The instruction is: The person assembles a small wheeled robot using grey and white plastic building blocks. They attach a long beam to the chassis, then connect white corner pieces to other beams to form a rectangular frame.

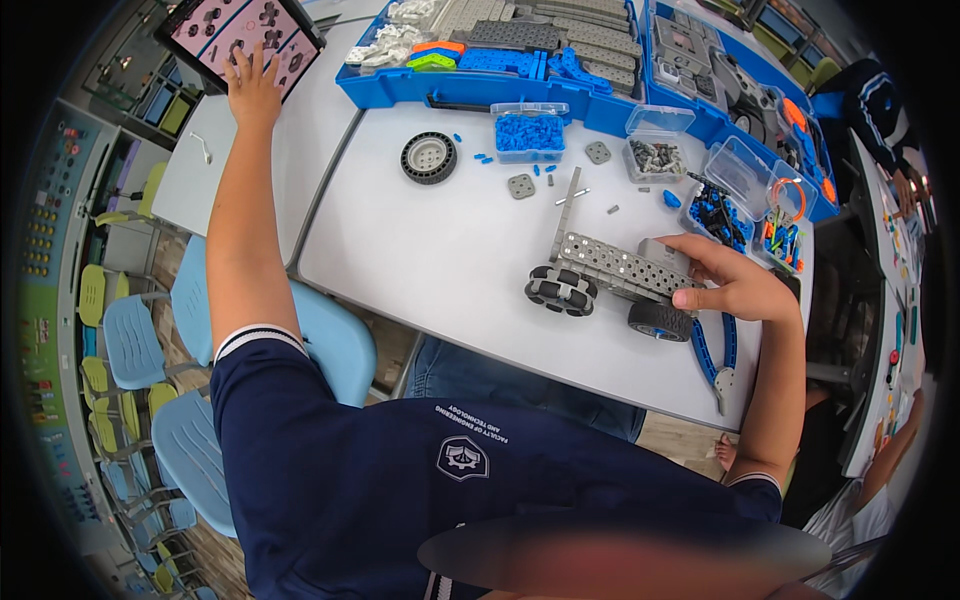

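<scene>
My left hand point(254, 92) reaches far to the upper left, its fingers spread against the screen of a tablet point(215, 35) that shows pictures of parts. At the right, my right hand point(735, 283) grips a grey model vehicle point(625, 265) by its right end, thumb on the near side and fingers over the top. The vehicle has perforated beams, a black-and-grey roller wheel point(561, 291) at its left and a black tyre point(660, 320) below my thumb. One grey beam point(567, 205) sticks up from its left end. Below my right hand lies a blue-and-grey plier-like tool point(716, 365).
A loose wheel point(428, 158) lies mid-table. Beyond it stand a clear box of blue pins point(530, 135), a box of small grey parts point(655, 155) and a large blue tray point(450, 90) of beams. Black and blue pieces point(717, 215) fill another box. Blue chairs point(330, 340) stand at the left.
</scene>
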Demonstrator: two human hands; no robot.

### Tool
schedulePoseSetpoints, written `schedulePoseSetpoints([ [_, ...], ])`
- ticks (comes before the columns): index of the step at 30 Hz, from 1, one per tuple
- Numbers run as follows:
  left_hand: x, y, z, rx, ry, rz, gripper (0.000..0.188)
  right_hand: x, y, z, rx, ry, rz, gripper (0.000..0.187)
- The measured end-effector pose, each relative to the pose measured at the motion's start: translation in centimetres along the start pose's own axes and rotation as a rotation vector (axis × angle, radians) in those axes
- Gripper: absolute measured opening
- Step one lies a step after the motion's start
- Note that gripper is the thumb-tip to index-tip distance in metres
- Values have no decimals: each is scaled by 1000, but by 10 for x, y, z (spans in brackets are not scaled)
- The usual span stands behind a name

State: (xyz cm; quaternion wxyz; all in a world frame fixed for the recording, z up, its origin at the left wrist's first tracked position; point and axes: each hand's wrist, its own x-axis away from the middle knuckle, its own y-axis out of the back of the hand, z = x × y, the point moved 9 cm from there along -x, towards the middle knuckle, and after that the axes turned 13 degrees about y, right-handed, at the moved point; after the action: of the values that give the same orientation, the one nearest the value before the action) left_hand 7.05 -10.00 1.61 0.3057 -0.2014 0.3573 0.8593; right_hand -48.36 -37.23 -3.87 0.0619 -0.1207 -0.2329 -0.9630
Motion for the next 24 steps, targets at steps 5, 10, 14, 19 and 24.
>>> schedulePoseSetpoints([
  [5,-1,0,-2,10,2,6,63,0,0,1,-11,-3,-10,73],
  [10,0,1,-2,9,3,-17,59,1,1,2,7,-10,-5,73],
  [14,1,-1,-3,6,-9,-13,59,0,-1,1,-24,-10,-10,73],
  [19,12,33,0,100,22,-216,49,0,1,0,4,-32,-14,72],
  [24,49,79,13,306,150,-378,38,1,0,0,-14,-19,-12,72],
])
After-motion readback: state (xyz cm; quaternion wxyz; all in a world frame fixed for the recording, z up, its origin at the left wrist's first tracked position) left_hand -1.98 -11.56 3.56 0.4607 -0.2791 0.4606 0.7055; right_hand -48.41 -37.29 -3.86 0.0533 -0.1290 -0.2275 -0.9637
